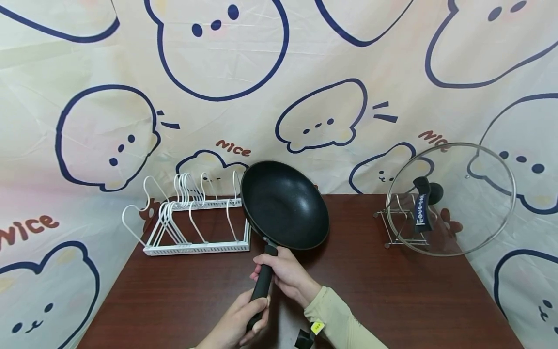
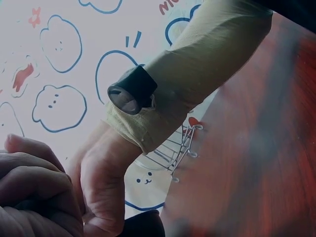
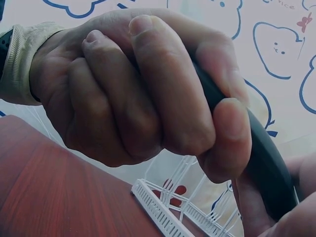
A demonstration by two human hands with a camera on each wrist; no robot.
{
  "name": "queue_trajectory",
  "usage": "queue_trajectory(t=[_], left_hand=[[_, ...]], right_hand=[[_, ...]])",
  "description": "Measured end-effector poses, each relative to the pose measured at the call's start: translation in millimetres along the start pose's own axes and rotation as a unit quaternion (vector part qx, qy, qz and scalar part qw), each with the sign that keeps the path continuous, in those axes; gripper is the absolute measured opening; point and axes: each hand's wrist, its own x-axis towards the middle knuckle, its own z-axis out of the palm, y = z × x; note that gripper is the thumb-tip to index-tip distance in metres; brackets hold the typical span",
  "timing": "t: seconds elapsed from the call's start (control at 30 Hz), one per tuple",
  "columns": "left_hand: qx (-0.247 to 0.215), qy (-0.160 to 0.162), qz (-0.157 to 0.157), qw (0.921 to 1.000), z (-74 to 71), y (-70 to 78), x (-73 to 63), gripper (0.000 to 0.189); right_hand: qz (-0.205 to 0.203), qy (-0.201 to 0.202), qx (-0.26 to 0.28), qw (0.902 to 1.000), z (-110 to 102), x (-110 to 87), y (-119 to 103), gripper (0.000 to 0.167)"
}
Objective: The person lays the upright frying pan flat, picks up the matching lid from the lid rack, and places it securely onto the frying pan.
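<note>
A black frying pan (image 1: pixel 285 206) is held up above the brown table, its inside facing me. My right hand (image 1: pixel 292 278) grips the handle (image 1: pixel 262 286) close to the pan body, and in the right wrist view its fingers curl round the handle (image 3: pixel 269 163). Lower down, my left hand (image 1: pixel 240 315) holds the handle's end, thumb along the top. The left wrist view shows the curled left hand (image 2: pixel 37 192) beside the right hand (image 2: pixel 106 182), with the handle mostly hidden there.
A white wire rack (image 1: pixel 196 248) stands left of the pan, which overlaps its right end in the head view. To the right, a glass lid (image 1: pixel 484 213) with a black knob leans upright in a small metal rack (image 1: pixel 394 237). Patterned cloth (image 1: pixel 244 121) hangs behind the table (image 1: pixel 392 291).
</note>
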Motion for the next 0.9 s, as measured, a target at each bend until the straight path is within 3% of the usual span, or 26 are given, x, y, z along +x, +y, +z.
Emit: queue_trajectory(t=[0.9], left_hand=[[-0.010, 0.000, -0.002, 1.0000, -1.4, -2.0, 2.4, 0.038]], right_hand=[[0.001, 0.004, -0.005, 1.0000, -1.0, 0.9, -0.1, 0.038]])
